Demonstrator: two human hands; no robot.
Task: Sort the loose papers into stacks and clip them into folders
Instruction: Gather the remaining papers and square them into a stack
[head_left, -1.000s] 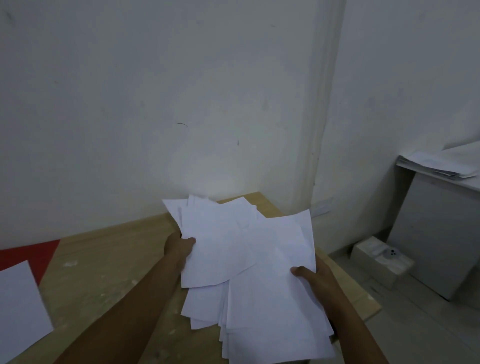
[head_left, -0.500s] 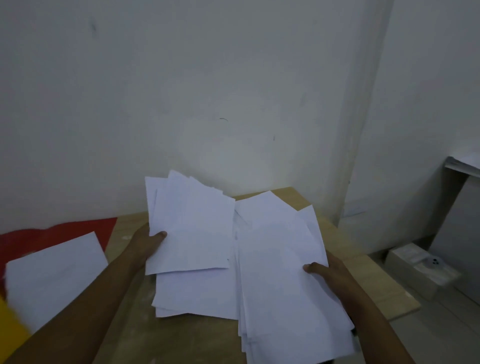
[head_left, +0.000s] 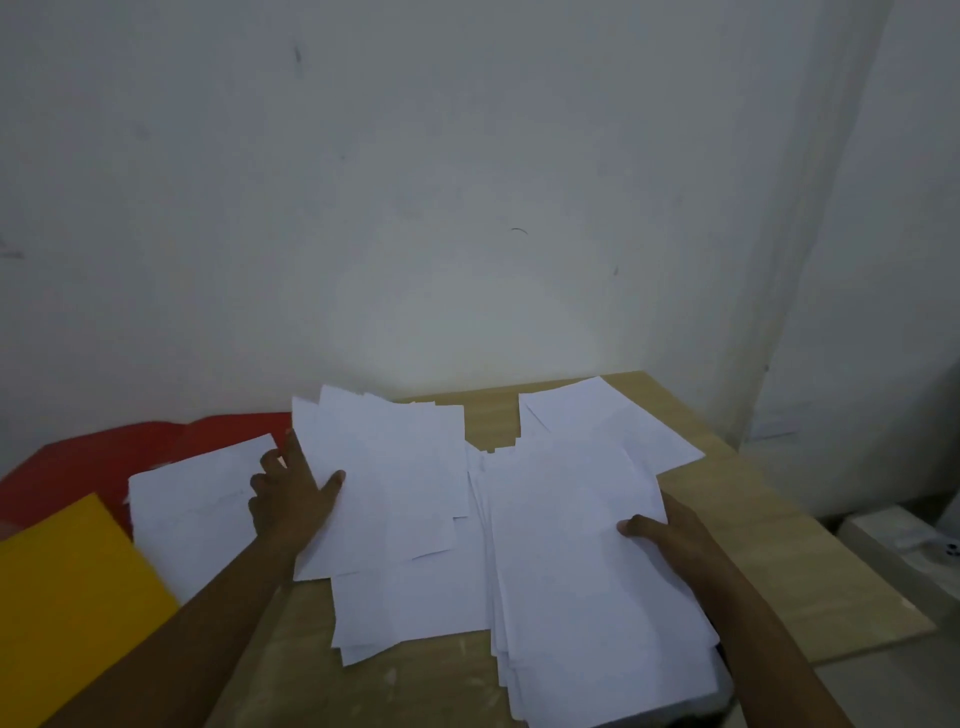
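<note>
At the far left a yellow folder (head_left: 67, 587) lies over a red folder (head_left: 104, 457), with a blank white stack (head_left: 197, 509) beside them on the wooden surface (head_left: 779, 561). The left hand (head_left: 291, 499) pinches a sheaf of loose papers (head_left: 384, 467), thumb on top. The right hand (head_left: 670, 535) grips the larger pile (head_left: 582, 571), thumb across it. No writing is legible on any sheet

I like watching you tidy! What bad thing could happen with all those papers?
The right-hand pile, pinched by the right hand, seems to hang over the table's near edge, so sheets might slide to the floor. The left hand holds an uneven bunch overlapping other sheets, so piles could mix or corners crumple.
</note>
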